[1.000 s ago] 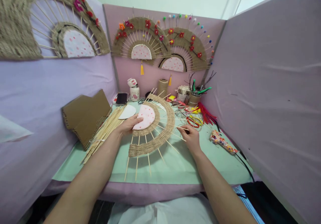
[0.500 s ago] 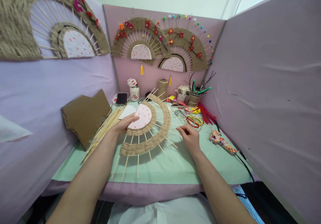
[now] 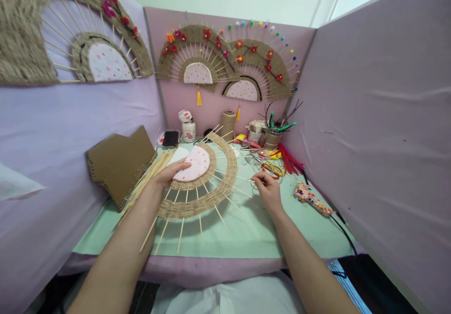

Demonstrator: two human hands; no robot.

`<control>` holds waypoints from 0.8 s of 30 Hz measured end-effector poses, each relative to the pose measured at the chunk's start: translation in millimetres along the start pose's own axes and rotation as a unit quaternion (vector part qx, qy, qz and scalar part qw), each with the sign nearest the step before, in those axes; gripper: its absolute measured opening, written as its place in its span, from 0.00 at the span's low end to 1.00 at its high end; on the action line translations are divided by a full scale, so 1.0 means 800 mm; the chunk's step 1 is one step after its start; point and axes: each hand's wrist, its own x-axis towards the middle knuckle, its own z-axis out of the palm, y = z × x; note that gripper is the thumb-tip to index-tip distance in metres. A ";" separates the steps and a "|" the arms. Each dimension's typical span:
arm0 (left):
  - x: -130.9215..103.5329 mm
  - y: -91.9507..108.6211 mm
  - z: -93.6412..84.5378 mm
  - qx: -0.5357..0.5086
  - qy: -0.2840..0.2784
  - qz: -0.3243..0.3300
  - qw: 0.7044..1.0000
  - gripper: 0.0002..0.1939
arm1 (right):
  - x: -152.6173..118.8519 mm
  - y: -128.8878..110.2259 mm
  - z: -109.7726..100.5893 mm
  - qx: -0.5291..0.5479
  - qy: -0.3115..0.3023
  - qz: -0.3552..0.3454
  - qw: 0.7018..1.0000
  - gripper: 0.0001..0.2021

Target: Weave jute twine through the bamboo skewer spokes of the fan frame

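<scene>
My left hand [image 3: 171, 172] grips the woven fan [image 3: 225, 185] by its half-round centre [image 3: 197, 164], which is white with pink dots. Two bands of brown cord curve round that centre, and thin sticks fan out through them past the outer band. The fan is held tilted over the green table top. To its right, my right hand [image 3: 268, 189] is closed in a pinch near the tips of the sticks; what lies between the fingertips is too small to make out.
Brown cardboard [image 3: 121, 164] and a bundle of thin sticks [image 3: 150, 173] lie at the left. Behind stand a cord spool [image 3: 228, 125] and a tin with green-handled pliers [image 3: 273, 138]. Red pipe cleaners [image 3: 289, 159] and a patterned glue gun [image 3: 312, 199] with a black cable lie right.
The fan has shifted a little left and turned slightly, with my left hand moving left along with it. My right hand has moved very slightly right, away from the fan.
</scene>
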 end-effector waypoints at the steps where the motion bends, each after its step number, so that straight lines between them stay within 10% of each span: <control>1: 0.000 0.000 0.000 -0.001 0.003 0.004 1.000 0.29 | 0.000 0.000 0.000 0.004 -0.003 -0.001 1.000 0.09; 14: 0.001 -0.020 0.022 -0.014 -0.117 -0.045 0.992 0.29 | 0.000 0.010 0.003 -0.054 0.016 -0.041 0.998 0.08; 24: 0.007 -0.026 0.040 -0.056 -0.042 -0.025 0.997 0.22 | 0.002 0.013 0.001 -0.080 0.031 -0.033 0.996 0.10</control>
